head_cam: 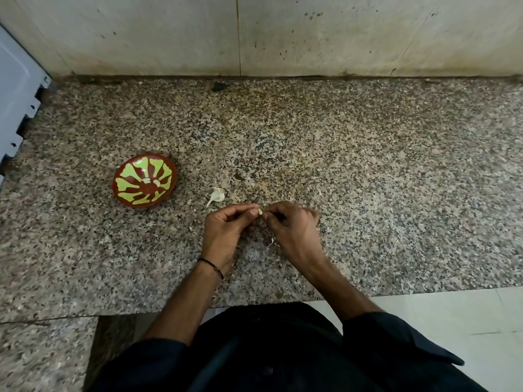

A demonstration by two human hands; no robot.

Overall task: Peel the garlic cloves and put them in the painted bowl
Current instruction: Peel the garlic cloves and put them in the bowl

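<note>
A small pale garlic clove [259,212] is pinched between the fingertips of my left hand [226,230]. My right hand [291,226] meets it from the right, its fingertips closed on the clove's skin. Both hands hover just above the granite counter [368,179]. The painted bowl [145,180], brown with yellow-green petals, stands to the left of my hands and holds two or three peeled cloves at its centre. A piece of garlic bulb [217,196] with papery skin lies on the counter between the bowl and my left hand.
Bits of garlic skin [271,242] lie on the counter under my hands. A stained wall [283,38] closes the back. A white appliance [17,89] stands at the far left. The counter's front edge runs just in front of my body.
</note>
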